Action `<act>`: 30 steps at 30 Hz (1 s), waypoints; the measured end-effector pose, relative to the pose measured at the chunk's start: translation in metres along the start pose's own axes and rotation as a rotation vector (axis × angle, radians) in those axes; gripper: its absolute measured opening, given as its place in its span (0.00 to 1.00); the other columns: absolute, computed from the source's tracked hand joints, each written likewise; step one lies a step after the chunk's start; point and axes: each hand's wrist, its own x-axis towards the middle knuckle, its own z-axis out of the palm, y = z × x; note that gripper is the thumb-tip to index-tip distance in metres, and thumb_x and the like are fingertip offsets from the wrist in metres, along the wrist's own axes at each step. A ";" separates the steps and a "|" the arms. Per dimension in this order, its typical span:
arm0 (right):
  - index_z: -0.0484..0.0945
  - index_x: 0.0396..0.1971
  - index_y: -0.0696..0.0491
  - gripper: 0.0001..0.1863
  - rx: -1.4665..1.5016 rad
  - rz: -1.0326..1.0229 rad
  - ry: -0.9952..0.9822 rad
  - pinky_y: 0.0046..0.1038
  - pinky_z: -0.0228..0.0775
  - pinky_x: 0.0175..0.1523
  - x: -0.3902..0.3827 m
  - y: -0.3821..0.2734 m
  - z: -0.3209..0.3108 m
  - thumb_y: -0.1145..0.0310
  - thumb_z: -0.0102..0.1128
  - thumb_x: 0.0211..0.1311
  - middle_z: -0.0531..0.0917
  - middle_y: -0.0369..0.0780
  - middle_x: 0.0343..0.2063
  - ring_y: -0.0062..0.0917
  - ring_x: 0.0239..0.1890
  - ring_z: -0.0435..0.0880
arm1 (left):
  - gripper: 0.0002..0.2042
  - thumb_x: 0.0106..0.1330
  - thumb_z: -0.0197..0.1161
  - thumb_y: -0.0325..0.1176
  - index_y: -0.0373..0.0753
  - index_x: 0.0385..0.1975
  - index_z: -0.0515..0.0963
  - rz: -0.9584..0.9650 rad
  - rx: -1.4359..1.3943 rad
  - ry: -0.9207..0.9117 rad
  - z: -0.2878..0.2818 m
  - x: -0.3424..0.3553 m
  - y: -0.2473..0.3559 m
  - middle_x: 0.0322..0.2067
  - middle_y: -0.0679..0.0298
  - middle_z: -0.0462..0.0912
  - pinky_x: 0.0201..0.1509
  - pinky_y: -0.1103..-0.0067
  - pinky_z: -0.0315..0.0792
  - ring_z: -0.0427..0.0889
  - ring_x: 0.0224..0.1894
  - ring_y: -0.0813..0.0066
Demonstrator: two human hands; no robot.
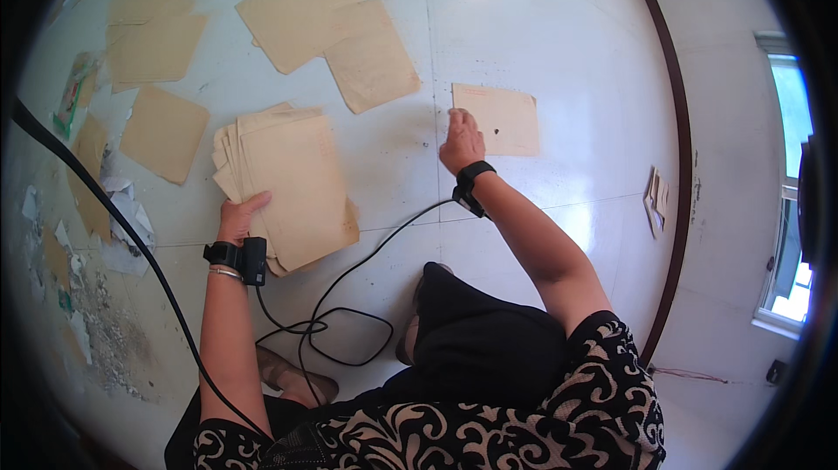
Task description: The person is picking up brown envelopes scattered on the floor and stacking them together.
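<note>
My left hand grips the near left side of a thick stack of tan paper envelopes, thumb on top and the other fingers hidden beneath. The stack's edges are uneven and fan out to the left. My right hand is at the left edge of a single tan envelope lying flat on the floor. Its fingers reach forward, slightly bent, with nothing visible held in them; whether they touch the paper is hard to tell. A small dark spot marks that envelope.
More tan envelopes lie on the pale tiled floor, ahead and to the left. Torn paper scraps and dirt sit at the left. A black cable loops between my wrists near my feet. Folded paper leans by the right wall.
</note>
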 end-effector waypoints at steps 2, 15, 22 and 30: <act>0.66 0.47 0.54 0.25 -0.122 0.107 0.004 0.37 0.62 0.54 0.002 0.034 0.000 0.77 0.58 0.44 0.67 0.45 0.52 0.39 0.53 0.68 | 0.22 0.49 0.65 0.21 0.32 0.47 0.71 -0.007 -0.032 -0.002 0.000 0.001 -0.001 0.40 0.57 0.79 0.41 0.70 0.78 0.81 0.38 0.63; 0.66 0.53 0.52 0.39 0.041 0.197 -0.153 0.33 0.67 0.53 0.004 0.040 -0.016 0.60 0.73 0.36 0.70 0.42 0.50 0.36 0.53 0.70 | 0.23 0.50 0.65 0.22 0.30 0.48 0.70 -0.021 -0.045 -0.009 -0.001 -0.004 0.000 0.40 0.56 0.79 0.40 0.69 0.78 0.81 0.38 0.63; 0.67 0.49 0.51 0.42 -0.143 0.310 -0.290 0.39 0.67 0.52 0.019 0.067 -0.014 0.59 0.77 0.27 0.72 0.43 0.47 0.37 0.52 0.71 | 0.22 0.50 0.65 0.22 0.31 0.48 0.70 -0.063 -0.005 0.020 -0.008 -0.006 0.000 0.41 0.56 0.79 0.40 0.70 0.78 0.81 0.38 0.64; 0.78 0.35 0.54 0.25 -0.055 0.357 -0.364 0.36 0.71 0.49 0.021 0.093 -0.006 0.60 0.71 0.32 0.76 0.48 0.40 0.38 0.44 0.76 | 0.22 0.50 0.64 0.22 0.31 0.48 0.70 -0.058 -0.054 0.005 -0.006 -0.002 0.000 0.40 0.56 0.79 0.40 0.71 0.78 0.81 0.38 0.65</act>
